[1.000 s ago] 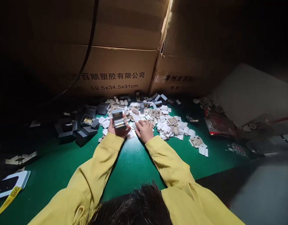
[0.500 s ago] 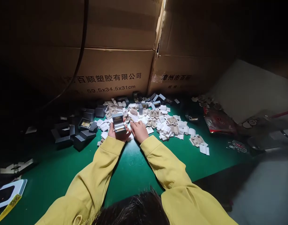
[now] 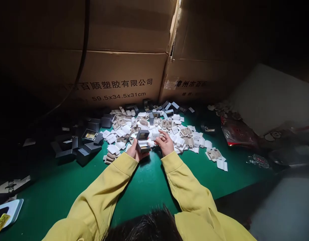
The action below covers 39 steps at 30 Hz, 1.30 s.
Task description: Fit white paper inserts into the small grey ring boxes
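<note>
From my remote seat I'm watching a small dark grey hinged box [image 3: 143,136] sitting in the left hand [image 3: 135,152], its lid standing raised towards twelve o'clock and its base showing a gold-toned interior. At the box's two o'clock, a small white printed piece [image 3: 155,136] is resting at the right hand's [image 3: 166,144] fingertips, its lettering facing my camera.

Green tabletop [image 3: 141,187], smooth, brightest toward middle, darkening at left. Big brown cardboard cartons [image 3: 129,65] stand side by side behind it like wall, printed in black Chinese characters and "59.5x34.5x31cm". Bright edge at top of gap between them. Dark cable [image 3: 85,33] hangs before left carton. Pale slanted panel [image 3: 270,100] at right, material unclear. Upper corners deep in shadow.
</note>
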Each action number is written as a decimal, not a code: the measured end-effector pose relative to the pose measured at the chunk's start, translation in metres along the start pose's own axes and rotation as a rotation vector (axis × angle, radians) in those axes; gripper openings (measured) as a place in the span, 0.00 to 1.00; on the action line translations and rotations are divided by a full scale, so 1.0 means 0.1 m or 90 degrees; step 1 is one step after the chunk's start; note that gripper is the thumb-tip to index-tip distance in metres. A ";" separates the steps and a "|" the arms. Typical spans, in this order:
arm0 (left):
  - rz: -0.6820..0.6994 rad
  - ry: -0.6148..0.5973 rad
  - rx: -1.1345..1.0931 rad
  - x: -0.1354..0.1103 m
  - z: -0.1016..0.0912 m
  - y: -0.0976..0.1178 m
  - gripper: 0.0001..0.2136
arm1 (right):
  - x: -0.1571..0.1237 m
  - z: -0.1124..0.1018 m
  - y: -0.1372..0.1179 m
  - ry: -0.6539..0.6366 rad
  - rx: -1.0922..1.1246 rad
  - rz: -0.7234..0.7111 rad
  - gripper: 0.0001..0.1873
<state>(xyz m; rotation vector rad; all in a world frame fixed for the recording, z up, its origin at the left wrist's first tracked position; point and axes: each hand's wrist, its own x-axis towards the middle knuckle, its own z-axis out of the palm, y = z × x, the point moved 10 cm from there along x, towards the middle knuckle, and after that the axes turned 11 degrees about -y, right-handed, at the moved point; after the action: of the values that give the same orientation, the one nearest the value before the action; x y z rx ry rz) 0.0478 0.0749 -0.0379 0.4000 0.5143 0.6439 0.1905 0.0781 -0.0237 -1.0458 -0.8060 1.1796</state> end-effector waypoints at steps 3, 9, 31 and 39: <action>-0.049 0.022 0.037 -0.02 -0.01 -0.06 0.30 | -0.02 0.03 -0.05 0.001 0.018 0.018 0.25; -0.083 0.078 0.101 -0.04 -0.05 -0.11 0.27 | -0.08 0.04 -0.24 0.015 -0.101 -0.065 0.19; -0.063 -0.008 0.095 0.03 -0.19 -0.21 0.22 | -0.32 0.40 -0.74 -0.080 -0.616 -0.391 0.08; -0.046 -0.016 0.125 0.02 -0.15 -0.19 0.20 | -0.29 0.39 -0.68 -0.088 -0.656 -0.391 0.10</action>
<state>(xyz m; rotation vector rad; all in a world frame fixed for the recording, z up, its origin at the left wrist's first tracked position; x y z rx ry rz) 0.0496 0.0656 -0.0603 0.5708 0.5667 0.5194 0.1711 0.0550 0.0541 -1.3694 -1.7820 0.2517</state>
